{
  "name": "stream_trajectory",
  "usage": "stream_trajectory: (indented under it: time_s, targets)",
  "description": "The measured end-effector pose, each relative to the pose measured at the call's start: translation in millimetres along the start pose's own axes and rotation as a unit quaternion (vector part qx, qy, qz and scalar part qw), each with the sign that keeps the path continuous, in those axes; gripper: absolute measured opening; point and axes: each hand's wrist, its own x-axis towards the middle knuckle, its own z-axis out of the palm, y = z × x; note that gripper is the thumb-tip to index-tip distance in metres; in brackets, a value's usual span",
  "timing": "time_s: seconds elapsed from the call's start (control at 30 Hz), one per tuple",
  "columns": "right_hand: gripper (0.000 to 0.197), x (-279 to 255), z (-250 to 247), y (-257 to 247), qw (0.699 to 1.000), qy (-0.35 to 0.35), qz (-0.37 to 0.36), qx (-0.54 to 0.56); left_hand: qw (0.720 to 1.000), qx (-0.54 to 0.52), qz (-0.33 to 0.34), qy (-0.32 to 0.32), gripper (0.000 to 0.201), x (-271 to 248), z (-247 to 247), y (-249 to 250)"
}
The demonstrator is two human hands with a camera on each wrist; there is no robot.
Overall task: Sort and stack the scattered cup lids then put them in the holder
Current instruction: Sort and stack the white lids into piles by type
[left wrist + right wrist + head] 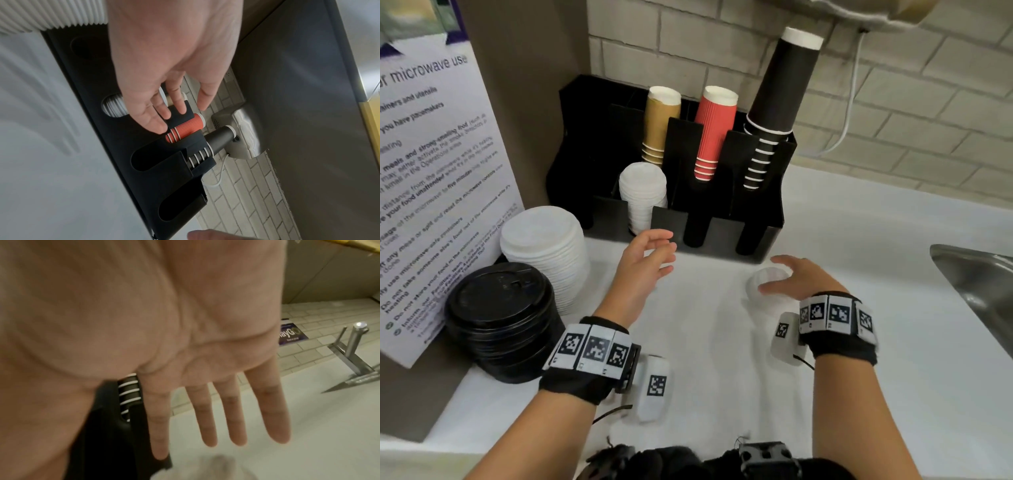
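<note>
- Now the small white lid lies flat on the tabletop, at about 10 o'clock from the right hand, under its spread, empty fingers.
- Left hand hovers relaxed, holding nothing, farther off at the lid's 9 o'clock.
- Black holder stands at 12 o'clock.

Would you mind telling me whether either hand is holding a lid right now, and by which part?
Nothing is held. The left hand hangs open in front of the holder; the right hand reaches with straight fingers over a small white lid on the counter.
</note>
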Motion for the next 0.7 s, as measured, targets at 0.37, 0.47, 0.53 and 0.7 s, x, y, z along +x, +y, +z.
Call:
stream_trajectory:
  time_s: [0.37,0.47,0.53,0.7]
  targets:
    - [0.080,19,20,7,0.999,-0.017,0.001,-0.047,1.000,0.011,-0.003,-0.010,0.015,-3,1,3]
    - [0.071,16,18,8,1.000,0.012,-0.004,-0.026,1.000,0.017,0.000,-0.011,0.015,-5,1,5]
    - [0.068,11,10,6,0.999,0.031,-0.019,-0.023,1.000,0.023,0.004,-0.015,0.015,-6,2,7]
    - [0.059,-20,-10,-25,0.975,0.005,-0.170,0.144,0.984,0.131,0.019,-0.118,0.045,-13,7,14]
